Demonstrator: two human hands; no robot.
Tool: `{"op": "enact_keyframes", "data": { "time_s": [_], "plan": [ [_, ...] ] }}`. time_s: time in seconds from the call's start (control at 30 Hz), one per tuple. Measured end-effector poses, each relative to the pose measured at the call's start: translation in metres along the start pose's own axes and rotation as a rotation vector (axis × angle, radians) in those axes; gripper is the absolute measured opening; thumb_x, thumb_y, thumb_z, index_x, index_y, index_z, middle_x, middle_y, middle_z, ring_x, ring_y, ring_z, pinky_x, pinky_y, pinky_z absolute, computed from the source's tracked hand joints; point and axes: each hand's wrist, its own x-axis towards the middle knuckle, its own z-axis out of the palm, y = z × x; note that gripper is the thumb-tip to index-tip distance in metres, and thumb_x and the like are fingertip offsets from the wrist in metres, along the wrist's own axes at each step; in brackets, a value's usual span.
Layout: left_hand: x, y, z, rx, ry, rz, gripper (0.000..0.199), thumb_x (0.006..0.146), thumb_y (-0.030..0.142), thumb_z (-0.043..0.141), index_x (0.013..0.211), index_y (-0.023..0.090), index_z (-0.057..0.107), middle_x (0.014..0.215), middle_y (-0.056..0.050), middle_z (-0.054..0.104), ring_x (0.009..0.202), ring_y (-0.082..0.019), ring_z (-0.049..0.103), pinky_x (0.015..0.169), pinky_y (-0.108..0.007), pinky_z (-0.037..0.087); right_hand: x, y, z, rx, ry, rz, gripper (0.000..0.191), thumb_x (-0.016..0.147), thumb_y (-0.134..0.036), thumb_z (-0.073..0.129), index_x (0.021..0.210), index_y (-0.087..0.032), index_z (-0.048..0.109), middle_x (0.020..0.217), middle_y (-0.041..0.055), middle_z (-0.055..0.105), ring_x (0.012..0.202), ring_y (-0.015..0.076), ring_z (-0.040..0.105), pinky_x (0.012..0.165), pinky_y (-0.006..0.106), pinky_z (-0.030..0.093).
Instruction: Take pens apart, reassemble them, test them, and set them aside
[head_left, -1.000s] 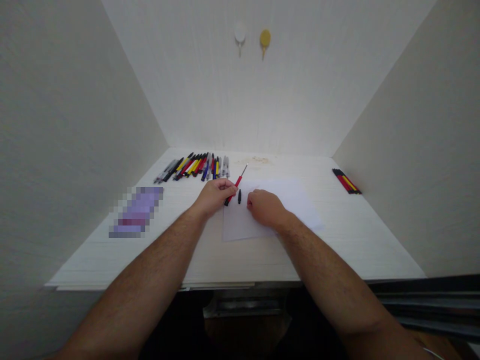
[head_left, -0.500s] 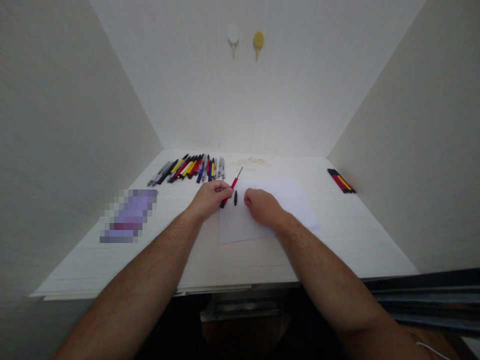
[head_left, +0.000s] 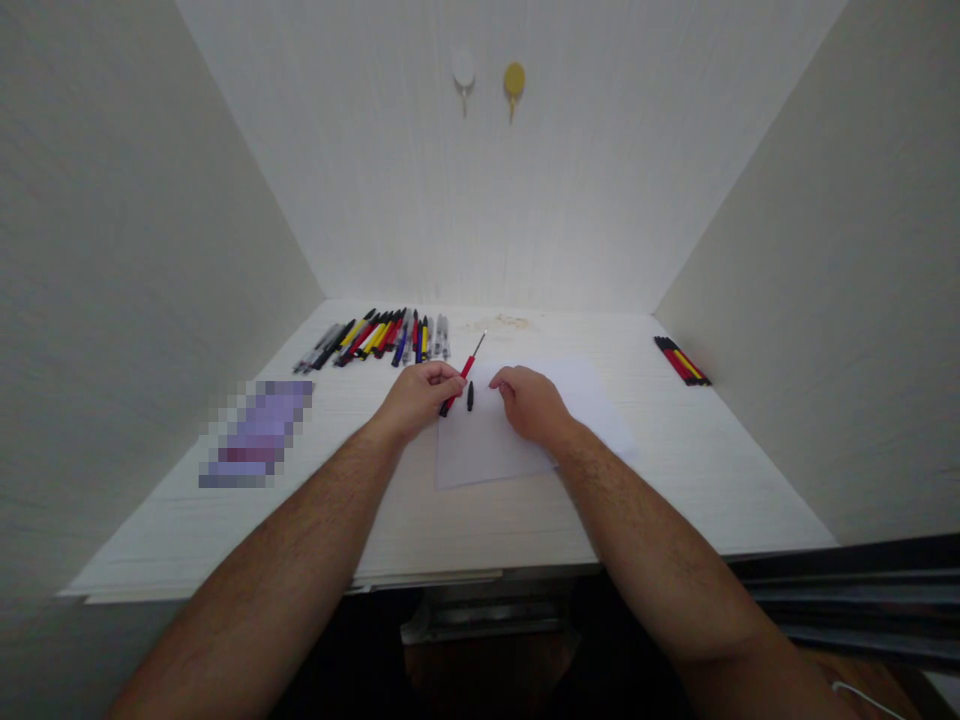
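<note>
A red pen barrel (head_left: 468,366) with a black lower end is pinched in my left hand (head_left: 424,397). Its slim metal refill (head_left: 480,343) sticks out of the upper end, pointing away from me. Just right of it, a black pen tip cone (head_left: 470,397) lies on the white paper (head_left: 480,455). Over the paper is my right hand (head_left: 531,402), apart from the pen, its fingers curled and the forefinger and thumb drawn toward each other. Whatever those fingertips hold, if anything, is too small to make out.
Several assorted pens (head_left: 375,335) lie in a row at the back left. A smaller group of red and yellow pens (head_left: 682,362) rests by the right wall. The blurred purple item (head_left: 262,430) is at the left. Two hooks (head_left: 514,80) hang on the back wall.
My right hand has shifted slightly right, and its forefinger and thumb show more apart from the fist. My left hand keeps the pen in the same place.
</note>
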Motion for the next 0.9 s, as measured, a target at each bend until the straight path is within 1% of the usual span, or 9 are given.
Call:
{"op": "enact_keyframes", "data": {
  "time_s": [0.13,0.23,0.3,0.33,0.43,0.53,0.6,0.73,0.9],
  "plan": [
    [-0.001,0.001,0.001,-0.005,0.005,0.001,0.023,0.065,0.037,0.072,0.074,0.016,0.067,0.060,0.001,0.061,0.049,-0.010,0.049,0.049,-0.024,0.039,0.001,0.003,0.001,0.060,0.073,0.004,0.026,0.092,-0.016,0.041,0.100,-0.020,0.065,0.102,0.0056,0.067,0.097,0.0169,0.058,0.089,0.029,0.042],
    [-0.004,0.005,0.001,-0.001,0.017,-0.002,0.022,0.066,0.035,0.071,0.075,0.016,0.066,0.060,0.001,0.061,0.050,-0.010,0.049,0.049,-0.023,0.038,0.001,0.004,0.001,0.159,0.170,-0.005,0.025,0.089,-0.016,0.042,0.095,-0.020,0.066,0.099,0.0051,0.069,0.094,0.0167,0.059,0.086,0.029,0.043],
    [-0.006,0.007,0.001,0.005,0.012,-0.001,0.019,0.068,0.034,0.069,0.074,0.016,0.066,0.062,0.001,0.062,0.052,-0.010,0.050,0.050,-0.023,0.038,0.002,0.006,0.001,0.247,0.248,0.015,0.022,0.087,-0.016,0.045,0.090,-0.019,0.067,0.094,0.0052,0.070,0.089,0.0167,0.060,0.084,0.030,0.044],
    [-0.006,0.008,0.002,0.014,0.001,0.005,0.018,0.068,0.033,0.069,0.073,0.016,0.065,0.063,0.000,0.062,0.054,-0.010,0.051,0.051,-0.023,0.039,0.002,0.007,0.001,0.298,0.290,0.052,0.021,0.085,-0.017,0.047,0.088,-0.019,0.067,0.091,0.0047,0.070,0.085,0.0163,0.060,0.081,0.030,0.045],
    [-0.007,0.007,0.001,0.041,-0.026,0.029,0.019,0.069,0.034,0.068,0.074,0.016,0.066,0.063,0.001,0.061,0.054,-0.010,0.050,0.052,-0.023,0.038,0.005,0.011,0.001,0.516,0.365,0.204,0.017,0.079,-0.022,0.053,0.087,-0.019,0.068,0.071,0.0014,0.065,0.065,0.0142,0.056,0.064,0.028,0.044],
    [-0.006,0.005,0.000,0.072,-0.044,0.067,0.020,0.070,0.036,0.068,0.076,0.016,0.066,0.063,0.001,0.060,0.056,-0.010,0.050,0.053,-0.023,0.038,0.010,0.013,-0.001,0.788,0.420,0.328,0.019,0.074,-0.025,0.056,0.088,-0.017,0.066,0.063,-0.0014,0.060,0.054,0.0115,0.051,0.053,0.025,0.040],
    [-0.006,0.004,0.000,0.066,-0.059,0.090,0.021,0.071,0.036,0.068,0.076,0.016,0.066,0.064,0.001,0.060,0.056,-0.010,0.050,0.054,-0.023,0.038,0.012,0.013,-0.003,0.929,0.455,0.368,0.020,0.071,-0.024,0.057,0.088,-0.017,0.065,0.063,-0.0023,0.060,0.051,0.0100,0.050,0.051,0.024,0.040],
    [-0.006,0.003,0.000,0.049,-0.089,0.099,0.022,0.072,0.038,0.068,0.077,0.016,0.066,0.063,0.001,0.060,0.055,-0.010,0.049,0.053,-0.023,0.037,0.012,0.012,-0.006,1.128,0.501,0.383,0.024,0.067,-0.024,0.062,0.090,-0.017,0.063,0.065,-0.0027,0.061,0.051,0.0086,0.051,0.052,0.024,0.044],
    [-0.008,0.003,0.000,0.075,-0.134,0.104,0.022,0.072,0.038,0.068,0.077,0.016,0.066,0.061,0.001,0.058,0.052,-0.009,0.047,0.051,-0.022,0.035,0.011,0.011,-0.006,1.244,0.495,0.386,0.027,0.065,-0.026,0.069,0.089,-0.018,0.061,0.071,-0.0013,0.064,0.056,0.0085,0.055,0.054,0.023,0.047]
  ]
}}
